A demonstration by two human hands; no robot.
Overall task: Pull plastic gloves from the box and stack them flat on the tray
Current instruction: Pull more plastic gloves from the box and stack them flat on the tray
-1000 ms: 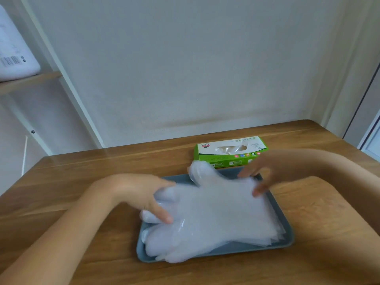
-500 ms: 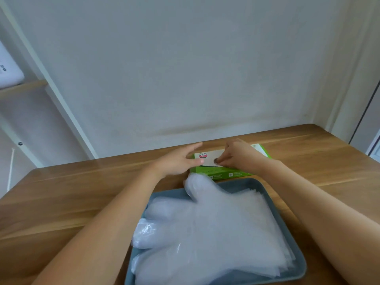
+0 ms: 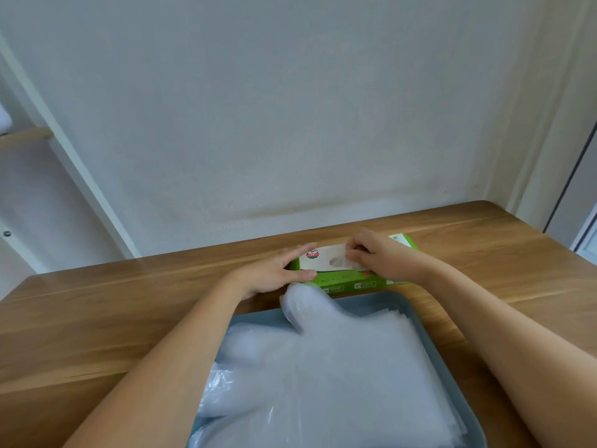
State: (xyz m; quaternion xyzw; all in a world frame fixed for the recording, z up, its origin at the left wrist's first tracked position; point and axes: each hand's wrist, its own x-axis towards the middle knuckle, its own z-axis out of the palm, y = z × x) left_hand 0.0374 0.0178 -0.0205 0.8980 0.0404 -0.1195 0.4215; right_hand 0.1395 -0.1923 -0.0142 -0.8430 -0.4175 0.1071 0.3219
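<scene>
A green and white glove box [image 3: 350, 281] lies on the wooden table behind the grey-blue tray [image 3: 399, 302]. A stack of clear plastic gloves [image 3: 329, 376] lies flat on the tray, thumbs pointing toward the box. My left hand [image 3: 274, 271] holds the box's left end, thumb on its front edge and fingers along the top. My right hand [image 3: 371, 253] is over the box's opening, fingertips pinching clear plastic, a glove [image 3: 337, 260], at the slot. How much of the glove is out is hidden by my fingers.
The wooden table [image 3: 113, 318] stands against a pale wall. A white shelf frame [image 3: 74, 163] rises at the left. A door edge [image 3: 578, 176] shows at the far right.
Both hands left the glove stack and went to the box. Since half a second ago, my left hand has settled on the box's left end and my right fingers have closed at the slot.
</scene>
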